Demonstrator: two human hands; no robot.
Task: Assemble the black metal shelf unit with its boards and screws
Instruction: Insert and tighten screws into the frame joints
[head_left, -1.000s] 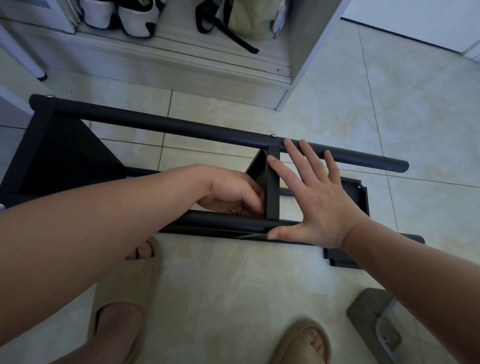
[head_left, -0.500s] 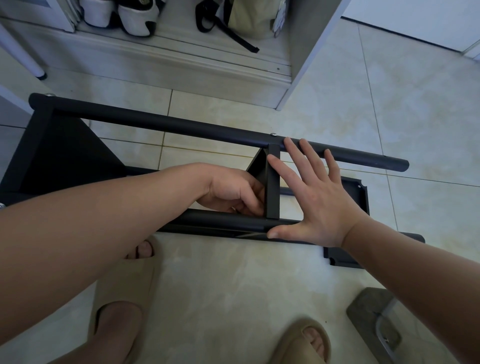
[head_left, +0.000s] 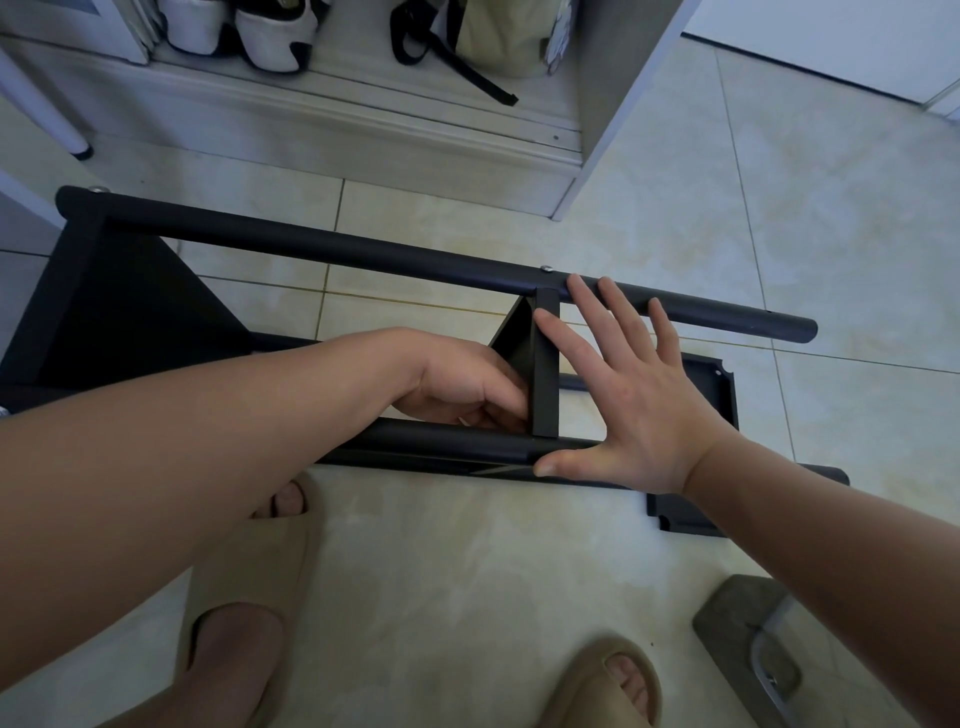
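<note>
The black metal shelf frame lies on its side on the tiled floor, with a far tube (head_left: 363, 254) and a near tube (head_left: 441, 441). A middle board (head_left: 545, 374) stands on edge between them, under a silver screw head (head_left: 545, 268). My left hand (head_left: 457, 379) reaches inside the frame with its fingers curled against the board's left face by the near tube; what they hold is hidden. My right hand (head_left: 639, 405) presses flat on the board's right side, thumb on the near tube and fingertips on the far tube. An end board (head_left: 119, 312) closes the frame's left end.
A loose black board (head_left: 722, 384) lies on the floor under my right hand. My feet in beige slippers (head_left: 244, 597) (head_left: 608, 686) stand close to the near tube. A grey block with a metal handle (head_left: 748, 644) sits bottom right. A cabinet with shoes (head_left: 270, 47) is behind.
</note>
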